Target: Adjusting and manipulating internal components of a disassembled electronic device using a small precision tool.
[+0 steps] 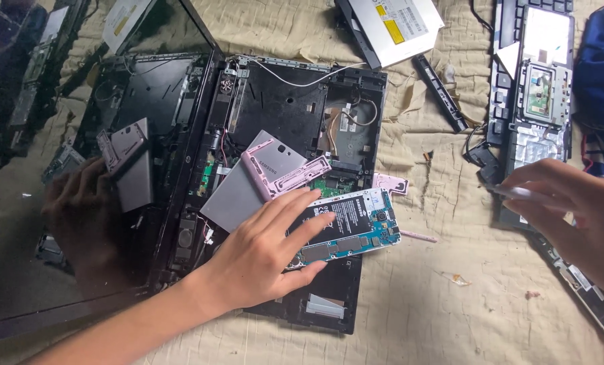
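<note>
My left hand (261, 250) covering the opened phone's (356, 226) lower end, my right hand (576, 209) right of that phone, blurred, cut by the edge, thin tool (518, 194) smeared, unidentifiable

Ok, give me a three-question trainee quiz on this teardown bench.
1. True or false: the left hand lies flat on the opened phone.
2. What does the right hand pinch? A) a slim silvery tool B) a pink stylus C) a cable
3. What colour is the phone back cover lying on the stripped laptop base?

Key: 1 true. 2 A. 3 pink.
</note>
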